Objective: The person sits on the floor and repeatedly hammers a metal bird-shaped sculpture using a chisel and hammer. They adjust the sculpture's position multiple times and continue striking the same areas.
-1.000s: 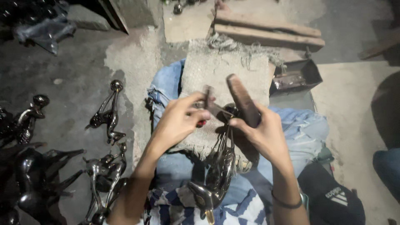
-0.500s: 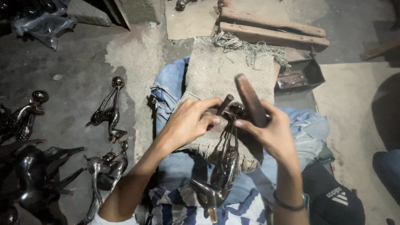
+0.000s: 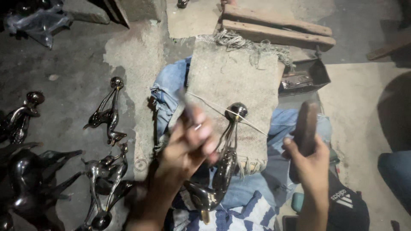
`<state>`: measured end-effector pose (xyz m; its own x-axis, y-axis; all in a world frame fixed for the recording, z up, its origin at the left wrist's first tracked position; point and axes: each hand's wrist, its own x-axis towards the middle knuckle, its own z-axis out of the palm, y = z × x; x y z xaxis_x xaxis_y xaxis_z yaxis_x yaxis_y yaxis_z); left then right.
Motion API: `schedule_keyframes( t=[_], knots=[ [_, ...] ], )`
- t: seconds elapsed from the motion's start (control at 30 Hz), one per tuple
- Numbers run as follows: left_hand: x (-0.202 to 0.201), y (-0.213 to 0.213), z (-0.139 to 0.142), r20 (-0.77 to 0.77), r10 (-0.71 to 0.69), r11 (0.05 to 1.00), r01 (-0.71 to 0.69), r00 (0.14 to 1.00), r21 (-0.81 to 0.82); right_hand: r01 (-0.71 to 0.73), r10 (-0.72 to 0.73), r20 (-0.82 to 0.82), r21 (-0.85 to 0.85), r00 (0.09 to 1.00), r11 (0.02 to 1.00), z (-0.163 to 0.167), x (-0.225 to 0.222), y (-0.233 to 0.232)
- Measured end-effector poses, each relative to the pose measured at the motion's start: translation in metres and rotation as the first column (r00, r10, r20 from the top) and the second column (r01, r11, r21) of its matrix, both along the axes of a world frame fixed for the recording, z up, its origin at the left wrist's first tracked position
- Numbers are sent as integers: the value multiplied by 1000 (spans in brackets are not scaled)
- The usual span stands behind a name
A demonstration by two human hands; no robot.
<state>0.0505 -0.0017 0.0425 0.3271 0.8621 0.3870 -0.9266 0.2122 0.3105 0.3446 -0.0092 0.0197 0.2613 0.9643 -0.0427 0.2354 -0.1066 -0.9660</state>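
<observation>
head view, looking down at lap and floor. hands parted since half a second back: then both met close over the neck of the metal bird figure (image 3: 224, 164); now well apart. left hand (image 3: 188, 147) lifted and motion-blurred, fingers partly curled, possibly pinching a thin grey tool at its upper edge; too smeared to tell whether clenched or loose. right hand (image 3: 310, 160) swung out to the right, clenched around a dark brown wooden block (image 3: 305, 128), held upright, clear of the figure. figure itself left lying on the burlap pad (image 3: 233, 81) across the denim-clad lap (image 3: 291, 128), round head (image 3: 236, 110) up near the pad's middle, long neck running down, body and brass-coloured base low in frame over a blue-and-white striped cloth (image 3: 239, 214). neither hand touching it as far as visible, though left hand overlaps the neck in view. thin pale thread or wire crossing the pad just by the head. judged: contact phase on the neck broken off, likely a pause between strokes or a re-grip, not a finish. on the dark floor (image 3: 64, 60) to the left, similar finished-looking figures: one standing apart (image 3: 107, 113), a cluster near the lower left corner (image 3: 38, 171). open metal box (image 3: 306, 77) beside the pad's right edge, wooden planks (image 3: 278, 28) beyond it. black cap (image 3: 349, 203) by the right forearm.
</observation>
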Motion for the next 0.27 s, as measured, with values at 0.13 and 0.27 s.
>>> schedule_keyframes(
  t=[0.13,0.27],
  knots=[
    [-17,-45,-10,-165,259,939,-288,952,-187,-1,2,-43,14,999,1000,0,-4,-8],
    [-30,-44,-38,-139,328,940,-308,934,149,-21,21,-3,23,1000,1000,9,-15,-7]
  ],
)
